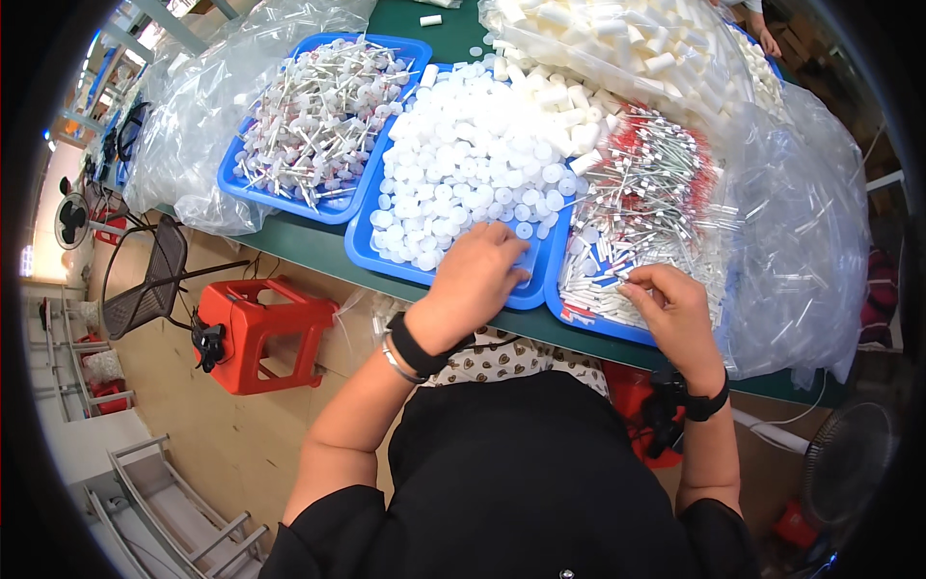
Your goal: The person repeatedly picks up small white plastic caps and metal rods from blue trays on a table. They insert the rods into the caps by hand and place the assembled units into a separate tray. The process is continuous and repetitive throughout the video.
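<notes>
My left hand point(479, 278) reaches over the front of the middle blue tray point(386, 262), which holds a heap of round translucent white discs point(453, 164). Its fingers curl down beside the discs; whatever may be between them is hidden. Over the right-hand blue tray point(617, 329), my right hand point(672, 301) pinches a thin white stick-like part point(622, 277) between thumb and fingertips. Beneath that hand lie many similar slim white parts point(598, 297), with red-and-metal ones point(661, 174) piled farther back.
At left, another blue tray point(227, 179) holds sticks fitted with discs. White foam-like cylinders point(617, 48) fill a clear bag at the back. Plastic bags point(801, 241) flank the trays on the green table point(289, 246). A red stool point(265, 333) and a fan point(849, 458) stand below. Another person's hand point(767, 41) shows far right.
</notes>
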A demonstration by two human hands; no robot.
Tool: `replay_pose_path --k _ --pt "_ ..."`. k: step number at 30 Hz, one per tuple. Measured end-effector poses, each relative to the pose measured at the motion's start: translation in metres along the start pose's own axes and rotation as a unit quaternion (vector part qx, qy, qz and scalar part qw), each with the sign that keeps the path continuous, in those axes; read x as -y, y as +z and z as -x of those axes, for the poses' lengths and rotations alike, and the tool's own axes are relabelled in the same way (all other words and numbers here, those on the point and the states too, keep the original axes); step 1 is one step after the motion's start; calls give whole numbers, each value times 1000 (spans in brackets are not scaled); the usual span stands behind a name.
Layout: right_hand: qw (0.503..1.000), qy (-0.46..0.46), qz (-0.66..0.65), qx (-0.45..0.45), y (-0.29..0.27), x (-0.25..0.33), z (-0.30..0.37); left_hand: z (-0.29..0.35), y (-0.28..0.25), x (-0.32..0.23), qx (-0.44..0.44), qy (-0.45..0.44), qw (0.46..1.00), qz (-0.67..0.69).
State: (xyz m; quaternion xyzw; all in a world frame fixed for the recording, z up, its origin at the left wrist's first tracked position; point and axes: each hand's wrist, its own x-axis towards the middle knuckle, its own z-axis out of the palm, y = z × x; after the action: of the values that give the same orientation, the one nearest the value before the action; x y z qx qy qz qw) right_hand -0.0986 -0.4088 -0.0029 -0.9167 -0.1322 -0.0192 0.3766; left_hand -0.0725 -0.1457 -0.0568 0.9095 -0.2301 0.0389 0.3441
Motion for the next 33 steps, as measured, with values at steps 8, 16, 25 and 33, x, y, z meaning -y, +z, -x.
replay_pose_path --k 8,16,25,33 --pt "999 -36 -30 -12 4 15 1 -5 -4 -12 38 -149 943 295" --pt "997 -64 -51 13 7 23 3 10 16 -30 69 -299 550 777" --pt "997 -55 -28 39 9 16 5 14 29 -38 84 -296 459 834" --pt "996 -86 9 31 8 15 7 15 29 -42 54 -295 572 763"
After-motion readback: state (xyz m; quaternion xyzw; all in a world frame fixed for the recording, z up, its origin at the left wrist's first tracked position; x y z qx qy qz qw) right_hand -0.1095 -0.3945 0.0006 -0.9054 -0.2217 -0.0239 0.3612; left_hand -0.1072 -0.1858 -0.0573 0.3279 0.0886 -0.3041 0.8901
